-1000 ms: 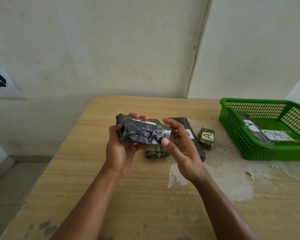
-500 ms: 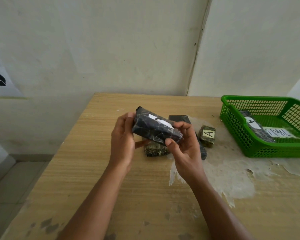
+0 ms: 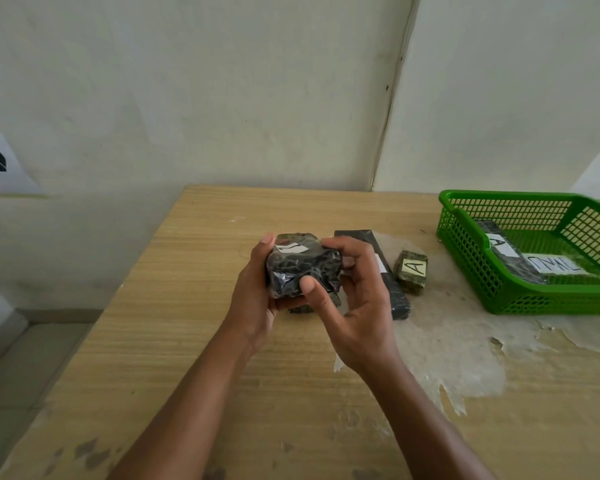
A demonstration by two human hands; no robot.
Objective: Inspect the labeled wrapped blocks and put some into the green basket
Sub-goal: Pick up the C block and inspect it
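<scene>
A small block lies mostly hidden beneath both hands' fingers.

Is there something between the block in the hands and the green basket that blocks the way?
Nothing blocks it. The block is held above the table; a long block and the A block lie low before the basket.

The block is being turned end-on between the hands, so its long side, seen a second ago, is being hidden; its white label is being brought to the top.
</scene>
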